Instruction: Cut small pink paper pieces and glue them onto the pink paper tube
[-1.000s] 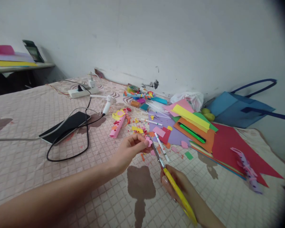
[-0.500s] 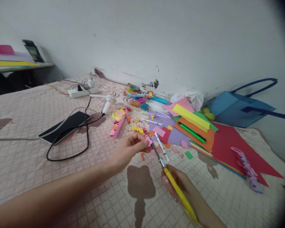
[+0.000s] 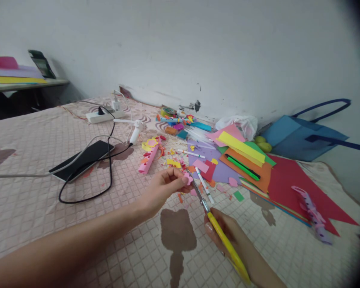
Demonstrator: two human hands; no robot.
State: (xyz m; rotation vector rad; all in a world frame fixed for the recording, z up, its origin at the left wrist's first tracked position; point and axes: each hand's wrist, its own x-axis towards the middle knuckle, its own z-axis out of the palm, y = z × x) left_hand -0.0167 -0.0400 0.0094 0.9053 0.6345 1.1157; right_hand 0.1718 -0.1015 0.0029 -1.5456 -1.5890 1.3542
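Note:
Between the thumb and fingers of my left hand [image 3: 168,185] is a small pink paper flower [image 3: 188,179], its lobed edge facing right. My right hand [image 3: 225,230] is closed round yellow-handled scissors [image 3: 208,213], whose metal blades point up and left. The blade tips lie right at the flower's edge; whether paper is between them I cannot make out. Just beyond both hands are small coloured scraps, a yellow strip [image 3: 173,163] and a white marker [image 3: 204,185]. A rolled pink paper piece [image 3: 149,159] lies farther left.
Left, a black phone-like slab [image 3: 82,160] lies under cables near a white glue gun [image 3: 136,133] and a power strip [image 3: 100,116]. Coloured sheets [image 3: 300,192], a green cutter [image 3: 243,167] and a decorated purple roll [image 3: 313,214] lie right. A blue bag [image 3: 303,138] stands by the wall.

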